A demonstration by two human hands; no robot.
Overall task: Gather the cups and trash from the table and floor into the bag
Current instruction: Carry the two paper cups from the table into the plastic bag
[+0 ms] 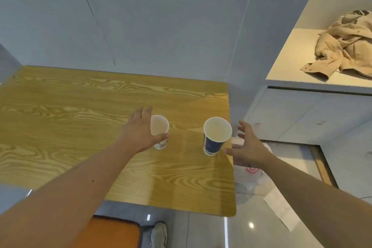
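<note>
Two paper cups stand upright on the wooden table (60,119). The small white cup (160,127) is near the middle. My left hand (138,131) curls around its left side, thumb against the cup's front, fingers spread. The taller blue cup (216,137) stands close to the table's right edge. My right hand (246,147) is open just right of it, fingers apart and not touching it. A clear plastic bag (251,175) with a red mark lies on the floor below the right hand. A white paper strip (281,209) lies on the floor beside the bag.
Grey wall panels stand behind the table. A beige garment (346,46) lies on a white counter at the right, with cabinet doors below. An orange seat (108,233) and a shoe (159,233) show at the bottom.
</note>
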